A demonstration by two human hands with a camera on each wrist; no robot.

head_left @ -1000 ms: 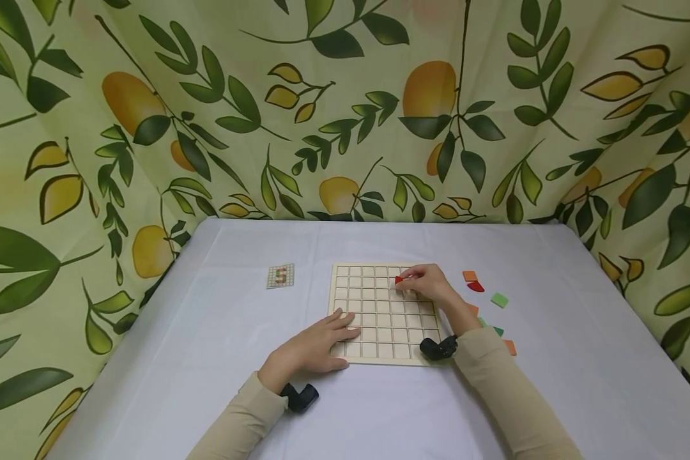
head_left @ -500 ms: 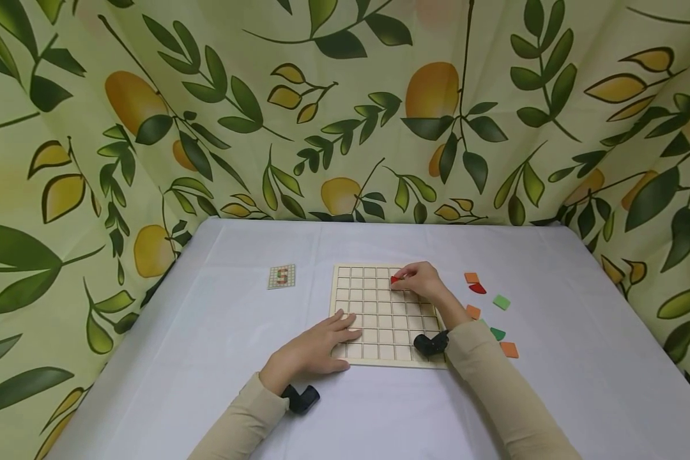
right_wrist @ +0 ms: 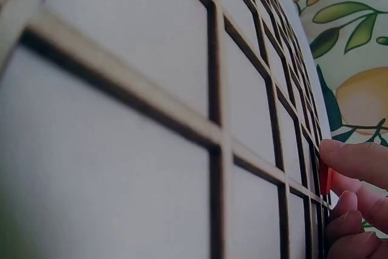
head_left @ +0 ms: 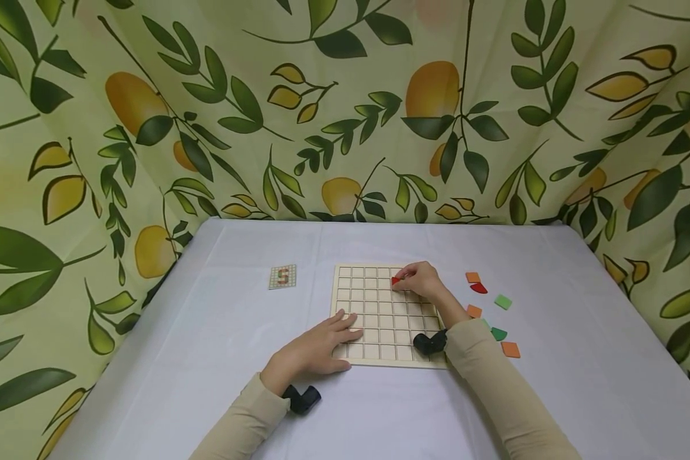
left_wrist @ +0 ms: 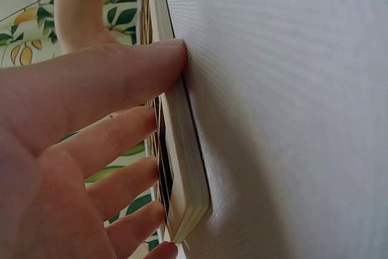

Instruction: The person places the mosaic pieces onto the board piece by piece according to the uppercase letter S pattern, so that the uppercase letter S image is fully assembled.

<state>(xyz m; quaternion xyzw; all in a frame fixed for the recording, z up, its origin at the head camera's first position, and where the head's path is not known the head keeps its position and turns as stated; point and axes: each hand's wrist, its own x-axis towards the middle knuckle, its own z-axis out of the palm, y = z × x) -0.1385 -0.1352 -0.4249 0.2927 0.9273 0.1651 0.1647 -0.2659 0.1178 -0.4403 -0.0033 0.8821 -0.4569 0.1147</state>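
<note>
A pale wooden grid board (head_left: 377, 321) lies on the white table. My right hand (head_left: 422, 281) pinches a small red piece (head_left: 395, 280) between thumb and fingers at one of the upper cells. In the right wrist view the red piece (right_wrist: 327, 179) stands on edge against the grid's raised lines. My left hand (head_left: 317, 345) rests spread on the board's lower left corner. The left wrist view has the left thumb (left_wrist: 163, 59) against the board's side edge (left_wrist: 193, 174), with the other fingers over its top.
Right of the board lie loose flat pieces: orange squares (head_left: 510, 349), a red quarter-round piece (head_left: 479, 288), a light green square (head_left: 503, 301) and a dark green piece (head_left: 498, 333). A small card with a coloured grid pattern (head_left: 282, 276) lies to the left. A leaf-patterned curtain (head_left: 345, 128) hangs behind the table.
My right hand has shifted slightly left over the board with the red piece, then stayed nearly still. The left hand holds its place on the corner.
</note>
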